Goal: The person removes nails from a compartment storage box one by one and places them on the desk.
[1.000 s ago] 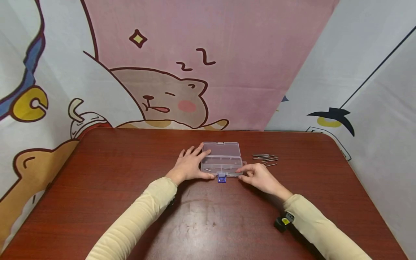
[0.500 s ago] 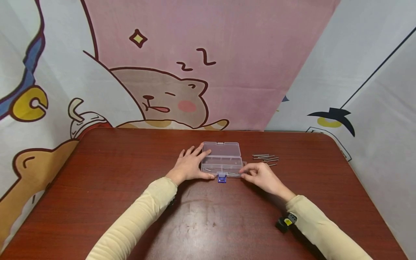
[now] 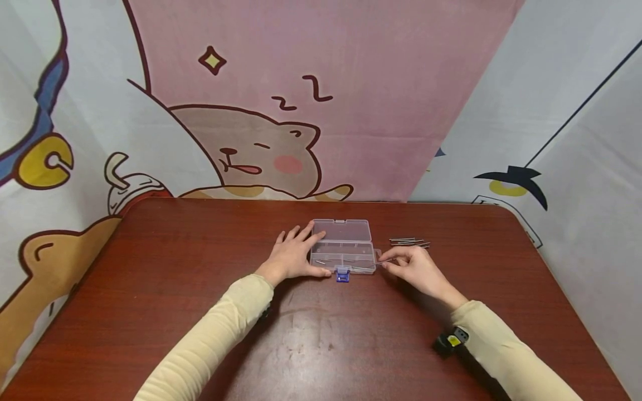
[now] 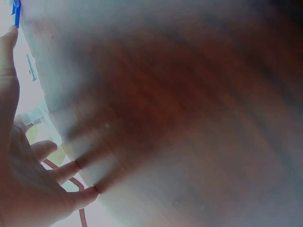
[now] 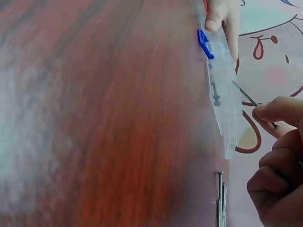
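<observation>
A clear plastic box (image 3: pixel 358 249) lies with its lid (image 3: pixel 346 230) folded back and a blue latch (image 3: pixel 343 274) at its front. My left hand (image 3: pixel 290 257) spreads along the box's left side, fingers straight, thumb at the front corner, fingertips by the lid. At the right end, my right hand (image 3: pixel 416 270) pinches a thin metal nail (image 5: pixel 245 93) between thumb and index finger. Its head sticks out behind the fingertips, and its tip points over the box's front right compartment. Nails (image 5: pixel 216 94) lie inside the box's front compartments.
Several loose nails (image 3: pixel 406 240) lie right of the box, partly behind the right hand. The brown wooden table (image 3: pixel 316 340) reaches back to a cartoon-printed cloth (image 3: pixel 381 83). A dark wrist device (image 3: pixel 450 341) sits at the right sleeve.
My right hand has shifted right and slightly back from over the front right compartment, and a nail now shows in its fingertips. The nearest loose nail is no longer visible. My left hand stays put.
</observation>
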`<state>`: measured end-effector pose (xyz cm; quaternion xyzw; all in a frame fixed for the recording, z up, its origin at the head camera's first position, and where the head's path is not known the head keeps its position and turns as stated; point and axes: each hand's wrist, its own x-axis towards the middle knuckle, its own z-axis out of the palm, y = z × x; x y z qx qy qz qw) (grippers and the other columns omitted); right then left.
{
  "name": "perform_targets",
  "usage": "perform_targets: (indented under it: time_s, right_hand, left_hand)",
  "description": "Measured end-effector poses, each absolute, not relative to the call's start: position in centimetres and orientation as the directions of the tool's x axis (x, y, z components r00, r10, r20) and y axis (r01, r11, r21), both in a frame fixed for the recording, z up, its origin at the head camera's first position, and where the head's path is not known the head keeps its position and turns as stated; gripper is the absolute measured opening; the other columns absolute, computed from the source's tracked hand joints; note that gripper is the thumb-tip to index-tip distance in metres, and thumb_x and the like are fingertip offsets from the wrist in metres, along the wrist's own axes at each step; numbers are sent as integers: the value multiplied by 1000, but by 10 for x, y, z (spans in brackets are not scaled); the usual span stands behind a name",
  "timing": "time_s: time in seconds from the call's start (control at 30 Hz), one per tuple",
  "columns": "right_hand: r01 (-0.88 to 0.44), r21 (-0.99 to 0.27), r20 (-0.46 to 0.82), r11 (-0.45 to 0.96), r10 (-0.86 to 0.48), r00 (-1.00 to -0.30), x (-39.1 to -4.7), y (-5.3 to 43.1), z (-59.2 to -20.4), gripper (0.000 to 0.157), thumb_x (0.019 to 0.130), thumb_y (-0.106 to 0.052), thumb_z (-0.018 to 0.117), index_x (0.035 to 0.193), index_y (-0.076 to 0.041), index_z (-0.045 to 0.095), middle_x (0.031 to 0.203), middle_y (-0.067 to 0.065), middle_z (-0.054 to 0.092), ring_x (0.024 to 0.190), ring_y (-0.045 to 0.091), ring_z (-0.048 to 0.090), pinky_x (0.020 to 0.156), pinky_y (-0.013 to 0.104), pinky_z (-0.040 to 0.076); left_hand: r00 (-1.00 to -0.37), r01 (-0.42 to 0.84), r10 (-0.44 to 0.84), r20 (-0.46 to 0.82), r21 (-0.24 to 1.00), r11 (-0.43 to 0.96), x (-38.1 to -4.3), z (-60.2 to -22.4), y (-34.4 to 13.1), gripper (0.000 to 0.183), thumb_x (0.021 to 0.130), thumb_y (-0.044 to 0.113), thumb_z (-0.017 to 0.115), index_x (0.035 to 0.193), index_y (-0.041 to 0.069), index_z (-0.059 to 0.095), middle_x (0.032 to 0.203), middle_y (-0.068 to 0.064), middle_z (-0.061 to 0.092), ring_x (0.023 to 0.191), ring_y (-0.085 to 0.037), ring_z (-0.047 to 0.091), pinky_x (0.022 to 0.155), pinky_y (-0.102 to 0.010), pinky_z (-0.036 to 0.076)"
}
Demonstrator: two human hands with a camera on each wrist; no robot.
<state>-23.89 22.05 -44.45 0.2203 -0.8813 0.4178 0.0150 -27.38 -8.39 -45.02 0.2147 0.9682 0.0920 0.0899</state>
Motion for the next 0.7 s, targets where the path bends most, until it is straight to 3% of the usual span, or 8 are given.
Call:
perform_targets:
  time_s: [0.7]
  right_hand:
    - [-350, -708, 204, 613, -297, -933, -239, 260, -443, 8, 84, -6, 73, 92, -8, 74, 52, -11, 29, 47, 2, 25, 45, 24, 26]
  left_hand:
    - [-894, 395, 429, -130, 222, 892, -273, -451, -83, 104, 67, 79, 65, 153, 32, 29, 161, -2, 12, 142, -35, 20, 109, -59, 16]
